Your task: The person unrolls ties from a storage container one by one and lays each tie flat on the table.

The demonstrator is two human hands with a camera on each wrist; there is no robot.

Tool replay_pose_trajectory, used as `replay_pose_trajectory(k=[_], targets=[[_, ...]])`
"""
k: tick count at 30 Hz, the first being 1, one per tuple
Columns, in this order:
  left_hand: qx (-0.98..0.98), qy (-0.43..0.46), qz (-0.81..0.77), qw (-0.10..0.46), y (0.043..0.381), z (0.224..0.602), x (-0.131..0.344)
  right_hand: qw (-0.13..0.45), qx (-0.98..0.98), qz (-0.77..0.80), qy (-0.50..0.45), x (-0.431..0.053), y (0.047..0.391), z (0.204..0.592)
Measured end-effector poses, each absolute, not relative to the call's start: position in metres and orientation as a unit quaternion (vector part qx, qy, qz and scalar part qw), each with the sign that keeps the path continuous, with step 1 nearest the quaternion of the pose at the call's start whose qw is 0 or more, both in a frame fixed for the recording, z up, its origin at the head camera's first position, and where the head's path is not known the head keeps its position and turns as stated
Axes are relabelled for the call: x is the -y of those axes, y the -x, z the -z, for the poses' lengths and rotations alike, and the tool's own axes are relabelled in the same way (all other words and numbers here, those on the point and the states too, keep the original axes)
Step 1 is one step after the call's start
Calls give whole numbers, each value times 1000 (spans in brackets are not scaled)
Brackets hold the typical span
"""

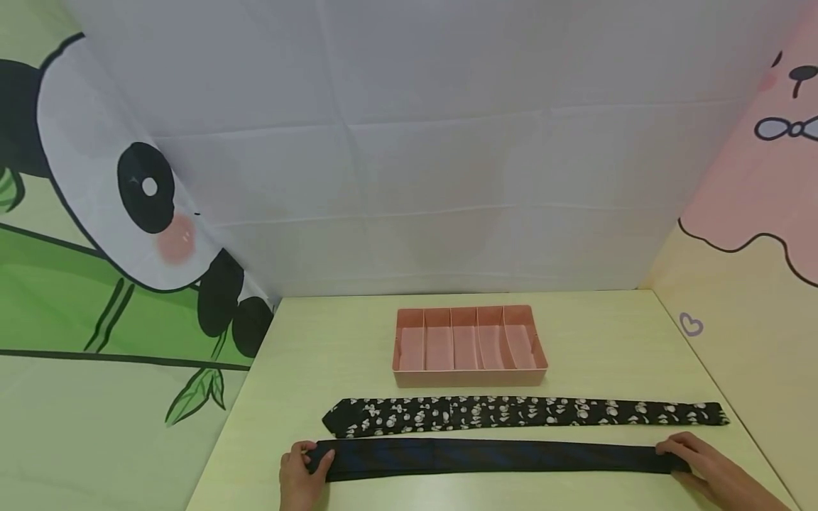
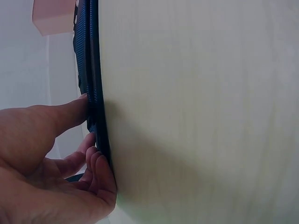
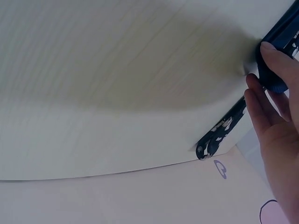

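A folded dark navy necktie (image 1: pixel 492 455) lies lengthwise across the near part of the table. At its left end my left hand (image 1: pixel 303 479) pinches the fabric; in the left wrist view the thumb and curled fingers meet the layered edge of the tie (image 2: pixel 88 56). My right hand (image 1: pixel 709 465) holds the other end, its thumb and fingers on either side of the cloth in the right wrist view. Just behind lies a second necktie (image 1: pixel 511 413), black with a pale print, also stretched lengthwise. Neither hand touches that one.
Behind the ties stands a pink tray (image 1: pixel 469 378) divided into several compartments. The pale yellow table (image 1: pixel 332 341) meets a white cloth wall (image 1: pixel 434 177) at the back. Printed panels flank it, with a panda on the left and a pink figure on the right.
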State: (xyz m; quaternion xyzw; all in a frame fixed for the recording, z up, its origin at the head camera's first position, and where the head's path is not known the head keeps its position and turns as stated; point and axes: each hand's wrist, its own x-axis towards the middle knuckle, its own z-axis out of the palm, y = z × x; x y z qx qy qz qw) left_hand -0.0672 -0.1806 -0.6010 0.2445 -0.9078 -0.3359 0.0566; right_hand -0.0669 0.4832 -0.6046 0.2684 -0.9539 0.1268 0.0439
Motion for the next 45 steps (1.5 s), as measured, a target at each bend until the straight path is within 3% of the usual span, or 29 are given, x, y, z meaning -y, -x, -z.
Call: replay_pose_trajectory(k=[27, 38, 42, 45], targets=[[908, -244, 335, 58, 69, 604, 182, 36, 958, -110, -264, -497, 70, 603], [910, -240, 333, 61, 67, 603, 181, -104, 972, -167, -125, -498, 73, 599], [908, -244, 335, 61, 67, 603, 181, -74, 979, -158, -108, -498, 70, 601], [908, -246, 335, 60, 66, 603, 180, -1, 984, -131, -120, -497, 65, 606]])
